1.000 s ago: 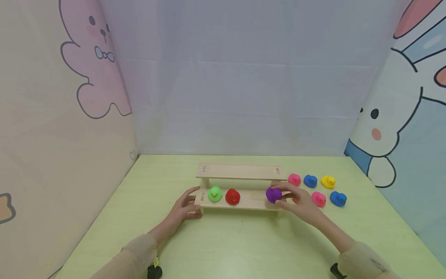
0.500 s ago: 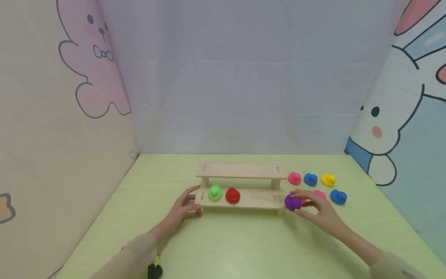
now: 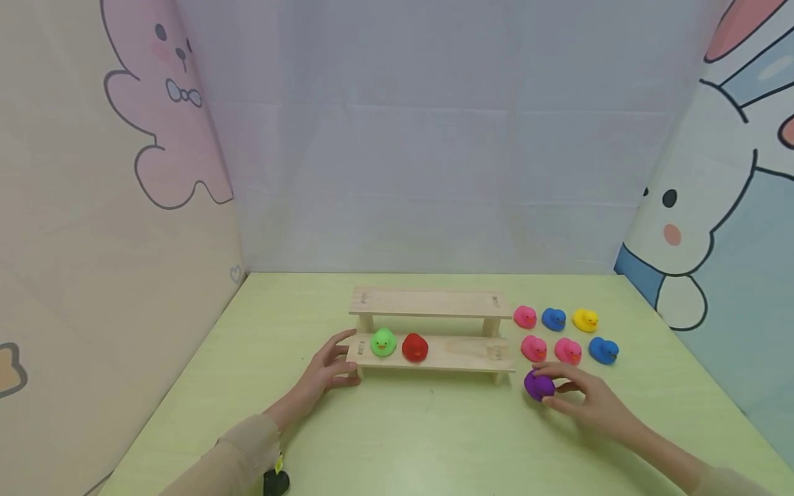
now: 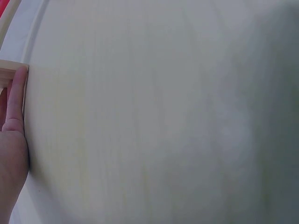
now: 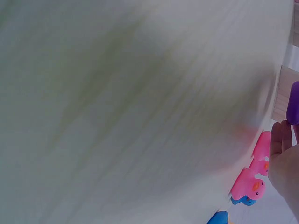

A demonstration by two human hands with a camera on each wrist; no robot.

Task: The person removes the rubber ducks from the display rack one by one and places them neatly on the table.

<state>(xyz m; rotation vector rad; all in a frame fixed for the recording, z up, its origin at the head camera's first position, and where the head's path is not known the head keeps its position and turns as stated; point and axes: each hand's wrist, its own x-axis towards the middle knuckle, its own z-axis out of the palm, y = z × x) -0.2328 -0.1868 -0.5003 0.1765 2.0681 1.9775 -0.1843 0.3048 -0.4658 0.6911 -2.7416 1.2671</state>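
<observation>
The right hand [image 3: 586,401] pinches the purple duck [image 3: 537,384] on the table [image 3: 434,441], at 5 o'clock from the shelf [image 3: 434,355]. It looks light, soft and squeezable, best held by its sides. The left hand [image 3: 325,372], fingers relaxed, rests against the shelf's 9 o'clock end.

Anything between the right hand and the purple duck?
No. The right hand already holds the purple duck on the green table, just in front of the three pink ducks and off the wooden shelf.

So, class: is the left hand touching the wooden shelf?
Touching. The left wrist view shows a fingertip pressed against the wooden shelf corner; the head view shows the left hand at the shelf's left end.
</observation>
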